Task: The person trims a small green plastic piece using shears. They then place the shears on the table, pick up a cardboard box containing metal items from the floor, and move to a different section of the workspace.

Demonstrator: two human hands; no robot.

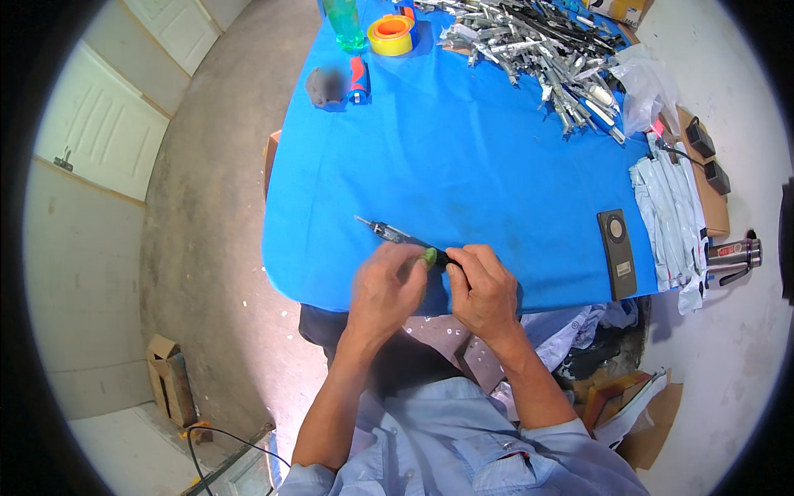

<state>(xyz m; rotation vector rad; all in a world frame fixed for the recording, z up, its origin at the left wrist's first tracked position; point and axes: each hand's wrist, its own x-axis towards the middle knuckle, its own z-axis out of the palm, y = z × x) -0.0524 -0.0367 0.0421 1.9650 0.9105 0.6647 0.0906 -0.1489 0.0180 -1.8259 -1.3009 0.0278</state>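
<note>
Before me, near the front edge of the blue cloth on the table, my right hand pinches the black end of a slender pen-like tool. The tool slants up to the left, with a clear or grey middle section and a thin pointed tip over the cloth. My left hand is blurred and lies across the tool's middle. Between its thumb and fingers shows a small green piece, perhaps cloth or sponge, against the tool. The left fingers hide part of the tool.
Slender grey, white and black parts lie heaped at the back right. A yellow tape roll, green bottle, red-and-blue tool and dark lump stand farther left. A smartphone and plastic bags lie right, beside a steel flask.
</note>
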